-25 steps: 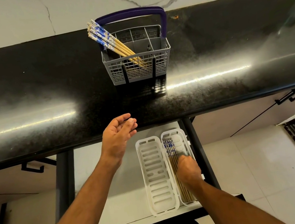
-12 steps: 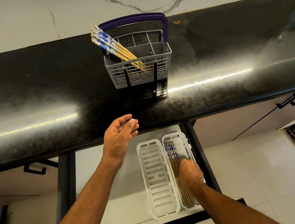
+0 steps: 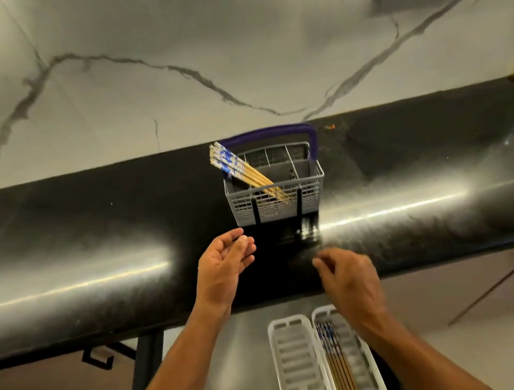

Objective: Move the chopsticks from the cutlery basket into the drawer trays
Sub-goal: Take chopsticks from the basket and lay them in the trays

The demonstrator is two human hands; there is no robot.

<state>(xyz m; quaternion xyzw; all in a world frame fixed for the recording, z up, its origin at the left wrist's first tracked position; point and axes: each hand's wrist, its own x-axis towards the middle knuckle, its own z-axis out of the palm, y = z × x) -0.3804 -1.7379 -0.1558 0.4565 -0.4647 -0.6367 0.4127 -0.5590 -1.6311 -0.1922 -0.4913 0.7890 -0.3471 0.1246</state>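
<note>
My left hand [image 3: 226,262] hangs over the black surface [image 3: 52,251] just in front of the cutlery basket [image 3: 276,188], fingers loosely curled and apart, holding nothing; it waits there because the next bundle is within easy reach. My right hand [image 3: 349,278] is also empty, fingers relaxed and slightly bent, over the surface's front edge, nearer to me than the basket. The remaining chopsticks [image 3: 245,176] lean in the basket's left compartment, patterned ends sticking up past its left rim, so they should be easy to grab by the tops. Below the basket, in the open drawer, 2 white trays sit side by side: the right tray [image 3: 362,369] already holds a row of chopsticks [image 3: 342,375] laid lengthwise, the left tray [image 3: 297,373] has none.

Half a second ago my right hand was down in the right tray on those chopsticks; now it has let go and risen toward the basket. My left hand has barely shifted.
</note>
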